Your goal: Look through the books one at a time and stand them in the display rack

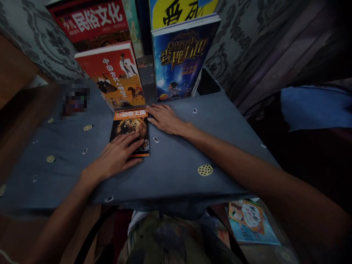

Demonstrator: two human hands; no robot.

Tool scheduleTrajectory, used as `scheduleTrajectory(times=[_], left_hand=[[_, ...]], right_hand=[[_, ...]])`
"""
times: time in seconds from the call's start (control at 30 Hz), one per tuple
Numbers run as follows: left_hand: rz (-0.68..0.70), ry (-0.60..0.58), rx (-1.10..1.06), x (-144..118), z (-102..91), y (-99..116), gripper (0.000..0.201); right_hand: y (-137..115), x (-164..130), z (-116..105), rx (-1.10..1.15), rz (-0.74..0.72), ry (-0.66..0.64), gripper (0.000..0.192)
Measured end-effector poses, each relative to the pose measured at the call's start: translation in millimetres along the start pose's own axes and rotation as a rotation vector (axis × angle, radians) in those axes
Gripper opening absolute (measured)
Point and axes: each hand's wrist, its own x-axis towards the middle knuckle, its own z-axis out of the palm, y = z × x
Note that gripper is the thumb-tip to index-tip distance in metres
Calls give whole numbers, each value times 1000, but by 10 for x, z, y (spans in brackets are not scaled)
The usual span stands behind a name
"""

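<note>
A book with a lion on its cover (131,124) lies flat on the grey tablecloth. My left hand (118,152) rests on its lower part, fingers spread over the cover. At the book's upper right corner my right hand (165,118) lies on the cloth, fingers stretched out, the tips touching the book's edge. Right behind it stands a red and orange book (115,79), leaning back. A blue book with gold lettering (178,62) is propped upright beyond my right hand.
A red book (96,22) and a yellow book (181,13) stand at the back by the patterned wall. A dark flat object (209,85) lies right of the blue book. Below the table's right front are more books (253,222). Blue cloth (316,106) hangs at the right.
</note>
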Motion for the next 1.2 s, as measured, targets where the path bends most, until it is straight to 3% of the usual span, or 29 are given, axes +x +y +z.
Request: scheduleTrajectory(times=[0.23, 0.37, 0.9, 1.2], left_hand=[[182, 312, 113, -26, 122, 20, 35], [206, 395, 82, -34, 129, 39, 27], [172, 322, 26, -45, 108, 25, 29], [135, 310, -10, -63, 135, 6, 29]], right_hand=[[-89, -67, 20, -23, -58, 7, 45], [-181, -180, 29, 19, -98, 17, 43], [-632, -798, -141, 430, -193, 67, 38], [-743, -904, -125, 307, -407, 99, 31]])
